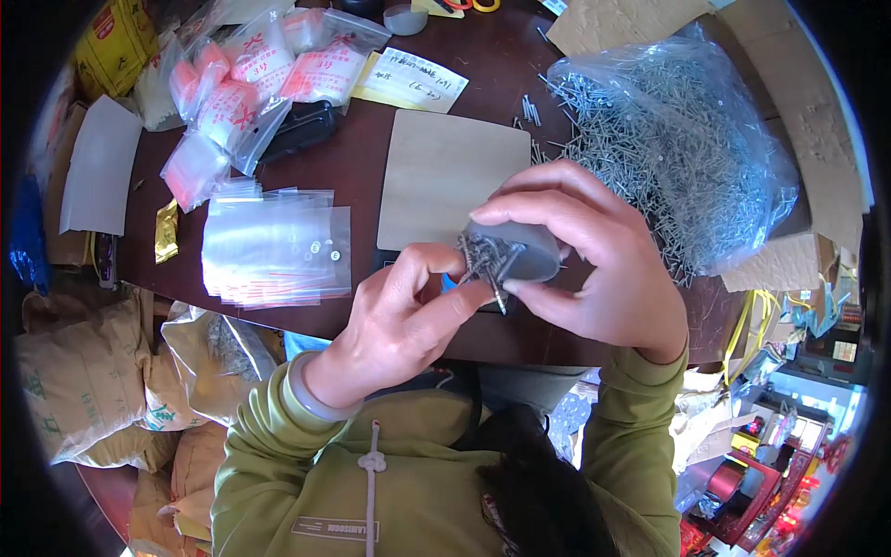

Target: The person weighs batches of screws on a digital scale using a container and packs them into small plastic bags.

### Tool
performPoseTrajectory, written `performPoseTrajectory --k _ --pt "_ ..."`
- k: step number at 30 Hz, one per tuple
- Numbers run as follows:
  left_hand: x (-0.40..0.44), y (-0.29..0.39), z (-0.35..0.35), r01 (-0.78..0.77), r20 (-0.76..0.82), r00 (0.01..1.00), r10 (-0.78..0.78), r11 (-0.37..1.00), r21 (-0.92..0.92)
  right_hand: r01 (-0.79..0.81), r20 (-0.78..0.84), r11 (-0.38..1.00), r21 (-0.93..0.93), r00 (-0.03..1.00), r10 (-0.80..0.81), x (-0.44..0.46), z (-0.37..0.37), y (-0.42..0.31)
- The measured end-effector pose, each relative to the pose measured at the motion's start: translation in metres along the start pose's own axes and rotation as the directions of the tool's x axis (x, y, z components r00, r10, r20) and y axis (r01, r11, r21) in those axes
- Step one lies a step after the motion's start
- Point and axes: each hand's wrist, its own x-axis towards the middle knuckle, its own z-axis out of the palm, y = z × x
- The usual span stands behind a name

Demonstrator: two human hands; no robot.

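My right hand [603, 255] is wrapped round a small grey cup [535, 252], tilted with its mouth toward my left hand. Dark metal screws [484, 252] fill the cup's mouth, and one points down past the rim. The fingers of my left hand [394, 302] are closed at the screws by the mouth, thumb underneath. Whether they also hold a thin bag there I cannot tell. Behind both hands lies a flat tan plate [455, 172] on a dark base, like a weighing scale. A large clear bag [687, 158] of loose screws lies open to the right.
Empty zip bags [269, 246] are stacked at the left, with filled red-printed bags [251, 79] behind. A handwritten note [413, 79] lies at the back. Several loose screws [530, 110] lie near the big bag. Cardboard [803, 102] borders the right; brown sacks [83, 381] stand lower left.
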Motion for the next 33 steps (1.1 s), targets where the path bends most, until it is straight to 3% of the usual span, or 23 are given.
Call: performPoseTrajectory --k 3,10,13,16,19,23,25,27,28,31,32,33 --pt "0.000 -0.002 0.001 -0.022 -0.005 1.000 0.022 1.000 0.004 0.059 0.021 0.996 -0.065 0.998 -0.057 -0.002 0.005 0.002" --pt "0.000 -0.004 -0.001 -0.034 0.009 0.999 0.033 0.998 0.053 0.112 -0.009 0.993 0.030 0.994 -0.112 0.000 0.010 0.016" --pt "0.001 -0.005 -0.005 -0.083 0.011 0.997 0.082 0.997 0.012 0.025 0.016 0.999 0.038 1.000 -0.025 -0.002 0.004 0.011" --pt "0.005 -0.013 -0.007 -0.228 -0.048 0.972 0.228 0.974 0.013 0.148 -0.053 0.986 0.070 0.988 -0.145 -0.002 0.008 0.019" --pt "0.006 -0.010 -0.002 -0.042 -0.251 0.968 0.005 0.989 -0.139 0.100 -0.027 0.983 0.152 0.995 -0.097 -0.005 0.004 0.016" --pt "0.014 -0.017 -0.008 0.239 -0.033 0.957 -0.289 0.847 -0.475 0.117 -0.055 0.967 0.226 0.993 -0.107 -0.007 0.003 0.019" --pt "0.014 -0.020 -0.008 0.422 0.237 0.901 -0.363 0.608 -0.672 0.123 -0.072 0.967 0.225 0.991 -0.110 -0.007 0.004 0.018" --pt "0.018 -0.017 -0.018 0.604 0.512 0.794 -0.328 0.336 -0.722 0.123 -0.069 0.972 0.201 0.991 -0.112 -0.006 0.003 0.016" --pt "0.021 -0.008 -0.018 0.640 0.572 0.728 -0.379 0.074 -0.765 0.125 -0.062 0.976 0.178 0.991 -0.116 -0.006 0.003 0.014" --pt "0.020 -0.013 -0.021 0.722 0.687 0.692 -0.222 0.208 -0.660 0.139 -0.040 0.985 0.101 0.990 -0.136 -0.003 0.005 0.007" --pt "0.025 -0.009 -0.020 0.740 0.699 0.671 -0.248 0.173 -0.650 0.118 -0.053 0.989 0.091 0.992 -0.114 -0.005 0.010 0.003" --pt "0.024 -0.009 -0.018 0.732 0.684 0.681 -0.262 0.231 -0.641 0.173 -0.037 0.984 0.036 0.984 -0.172 -0.006 0.013 0.001"
